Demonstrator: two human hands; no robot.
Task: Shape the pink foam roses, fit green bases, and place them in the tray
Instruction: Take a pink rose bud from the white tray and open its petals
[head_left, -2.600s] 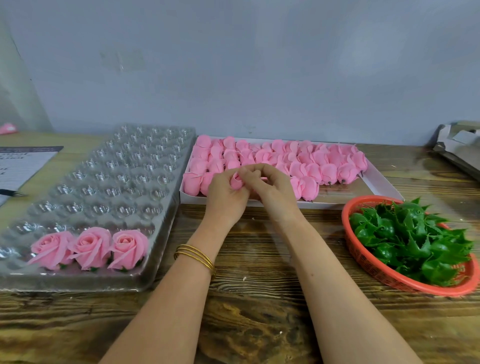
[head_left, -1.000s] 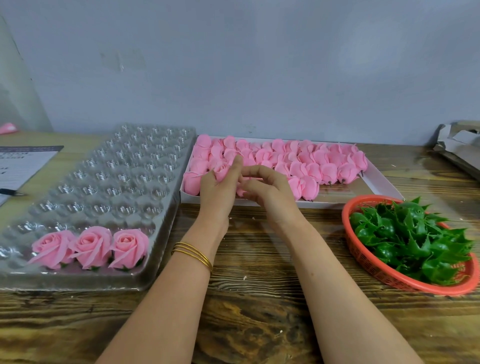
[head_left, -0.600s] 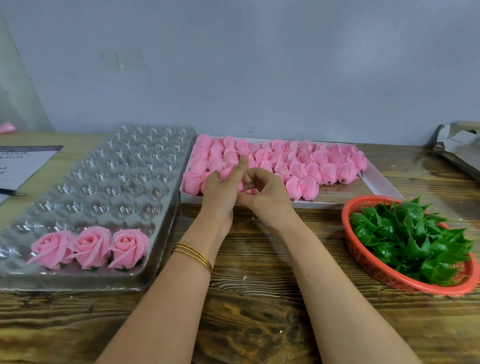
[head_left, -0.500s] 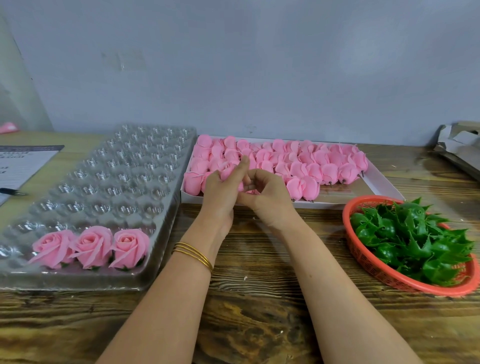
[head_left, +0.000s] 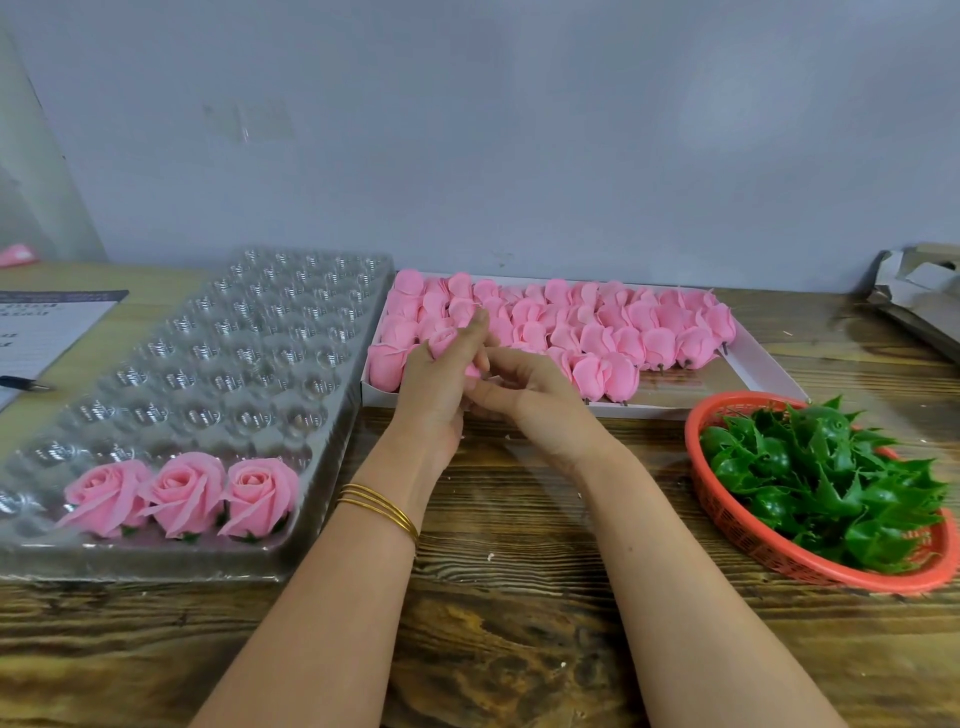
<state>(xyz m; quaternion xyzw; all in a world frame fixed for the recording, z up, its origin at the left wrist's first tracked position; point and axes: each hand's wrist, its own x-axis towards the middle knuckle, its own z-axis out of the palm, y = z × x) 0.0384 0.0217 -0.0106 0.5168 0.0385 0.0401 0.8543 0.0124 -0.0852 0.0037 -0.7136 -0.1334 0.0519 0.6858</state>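
Hands (head_left: 434, 395) (head_left: 537, 402) around soft foam rose (head_left: 445, 340)

A pink foam rose (head_left: 444, 340) is held in the left hand (head_left: 434, 395) above the near edge of the white box (head_left: 763, 371); its lower part is pinched by the fingers (head_left: 491, 397) of the right hand (head_left: 540, 405); gold bangles (head_left: 379, 506) are worn on the left wrist; closed pink buds (head_left: 613, 332) are packed in the box at the far middle of the bench (head_left: 519, 597); three opened roses (head_left: 184, 493) are seated in the near row of the clear tray (head_left: 218, 364) toward the left edge; green bases (head_left: 821, 467) are heaped in the red basket (head_left: 727, 514) by the right edge.
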